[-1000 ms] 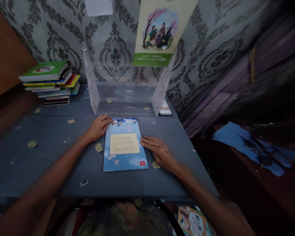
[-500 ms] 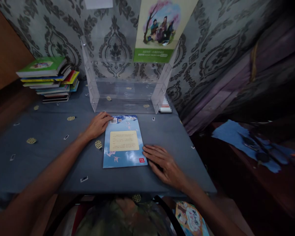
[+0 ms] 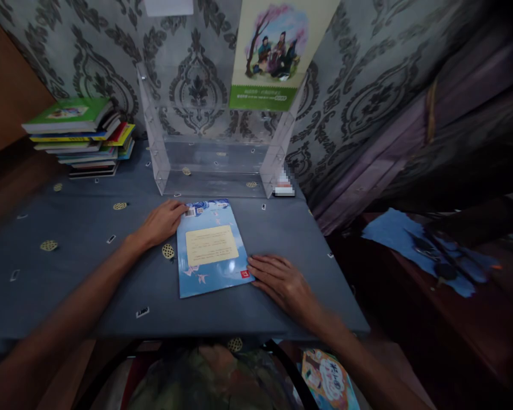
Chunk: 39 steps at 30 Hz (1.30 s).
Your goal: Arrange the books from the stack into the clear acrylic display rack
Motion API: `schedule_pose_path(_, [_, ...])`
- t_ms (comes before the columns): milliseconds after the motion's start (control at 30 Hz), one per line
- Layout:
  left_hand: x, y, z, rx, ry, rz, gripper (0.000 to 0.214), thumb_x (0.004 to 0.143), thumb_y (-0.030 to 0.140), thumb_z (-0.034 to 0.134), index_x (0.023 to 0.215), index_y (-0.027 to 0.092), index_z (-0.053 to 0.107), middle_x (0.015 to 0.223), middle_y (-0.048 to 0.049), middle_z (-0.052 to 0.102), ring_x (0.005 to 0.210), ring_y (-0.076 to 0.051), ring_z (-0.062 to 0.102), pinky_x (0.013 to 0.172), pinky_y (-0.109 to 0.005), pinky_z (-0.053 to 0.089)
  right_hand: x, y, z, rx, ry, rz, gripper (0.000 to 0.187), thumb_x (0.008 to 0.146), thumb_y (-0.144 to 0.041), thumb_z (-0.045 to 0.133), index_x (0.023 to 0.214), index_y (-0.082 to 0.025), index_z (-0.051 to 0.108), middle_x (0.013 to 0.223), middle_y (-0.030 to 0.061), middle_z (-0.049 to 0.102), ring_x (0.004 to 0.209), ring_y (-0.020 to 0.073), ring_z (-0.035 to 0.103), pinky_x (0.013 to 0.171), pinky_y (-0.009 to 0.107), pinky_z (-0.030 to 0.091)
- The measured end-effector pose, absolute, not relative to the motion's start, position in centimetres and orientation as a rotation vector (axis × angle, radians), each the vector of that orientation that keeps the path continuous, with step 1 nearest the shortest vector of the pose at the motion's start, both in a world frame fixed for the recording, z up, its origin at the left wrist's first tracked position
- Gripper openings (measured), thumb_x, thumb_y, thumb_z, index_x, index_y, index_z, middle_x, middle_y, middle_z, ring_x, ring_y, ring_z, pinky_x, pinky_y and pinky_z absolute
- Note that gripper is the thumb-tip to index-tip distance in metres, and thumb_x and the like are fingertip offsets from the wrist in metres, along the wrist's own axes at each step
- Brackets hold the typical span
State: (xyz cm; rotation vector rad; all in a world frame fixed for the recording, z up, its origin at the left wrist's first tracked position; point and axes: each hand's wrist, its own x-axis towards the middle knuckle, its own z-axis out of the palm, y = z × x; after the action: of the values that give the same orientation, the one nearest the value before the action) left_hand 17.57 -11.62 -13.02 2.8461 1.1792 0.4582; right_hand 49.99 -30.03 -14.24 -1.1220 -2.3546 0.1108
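Observation:
A light-blue book [image 3: 214, 279] with a cream text panel and a barcode lies flat on the cloth-covered table [image 3: 98, 279], turned slightly. At its upper left corner, my left hand [image 3: 165, 219] rests palm down, fingertips touching the edge; its thumb is hidden. My right hand [image 3: 284, 285] lies on the lower right corner, fingers stretched out flat and close together. Behind the book stands a clear acrylic rack [image 3: 214, 185], with a green-and-cream book [image 3: 252, 101] upright on its upper right part.
To the left is a stack of books [image 3: 81, 136]. A small pixelated object [image 3: 284, 185] sits beside the rack's right foot. Below the table's front edge shows a colourful book [image 3: 329, 378]. Blue cloth [image 3: 393, 230] lies on a dark red surface at right, near a purple curtain [image 3: 367, 154].
The blue book has turned a little counterclockwise, its top shifting left. My left hand has moved slightly left and down with it; my right hand's fingers have drawn closer together.

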Motion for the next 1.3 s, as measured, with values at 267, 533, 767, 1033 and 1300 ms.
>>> schedule_pose_path(267, [15.5,-17.7,-8.9,2.732,1.663,-0.130,0.032,0.097,0.029,0.039,0.112,0.016,0.065,0.105,-0.0120,0.064,0.095,-0.028,0.065,0.074,-0.034,0.051,52.6,-24.4,-15.4,-1.172,-2.432,-0.035,0.030,0.101,-0.020,0.049,0.123,-0.024,0.068,0.119,0.0071,0.073,0.116,0.0251,0.066,0.087,0.042,0.057])
schedule_pose_path(533, [15.6,-21.4,-7.1,2.688,1.769,-0.359,0.036,0.098,0.044,0.045,0.097,0.017,0.069,0.097,-0.0123,0.070,0.090,-0.031,0.067,0.075,-0.041,0.052,53.2,-17.7,-15.7,-1.118,-2.450,0.016,0.030,0.101,-0.022,0.049,0.122,-0.029,0.069,0.117,0.0040,0.074,0.118,0.0242,0.064,0.097,0.046,0.056])
schedule_pose_path(767, [14.9,-19.6,-11.1,2.766,1.417,0.179,0.043,0.100,0.045,0.039,0.133,0.024,0.056,0.138,-0.0104,0.055,0.119,-0.028,0.058,0.089,-0.040,0.053,51.9,-19.6,-15.4,-1.244,-2.403,0.025,0.036,0.100,-0.019,0.046,0.131,-0.025,0.063,0.131,0.0082,0.066,0.128,0.0271,0.056,0.103,0.051,0.052])
schedule_pose_path(1033, [14.5,-19.2,-11.9,2.666,1.381,0.243,0.047,0.100,0.051,0.036,0.135,0.027,0.056,0.139,-0.0087,0.052,0.121,-0.029,0.056,0.082,-0.037,0.057,50.6,-23.8,-15.1,-1.170,-2.391,0.004,0.039,0.098,-0.013,0.043,0.132,-0.020,0.061,0.130,0.0110,0.066,0.129,0.0282,0.055,0.097,0.049,0.053])
schedule_pose_path(1300, [14.5,-19.3,-12.0,2.699,1.351,0.283,0.050,0.101,0.054,0.032,0.134,0.025,0.056,0.137,-0.0102,0.053,0.121,-0.030,0.055,0.088,-0.043,0.055,49.1,-28.3,-13.9,-1.064,-2.460,0.083,0.040,0.096,-0.012,0.046,0.133,-0.018,0.060,0.128,0.0132,0.068,0.125,0.0269,0.058,0.096,0.048,0.053])
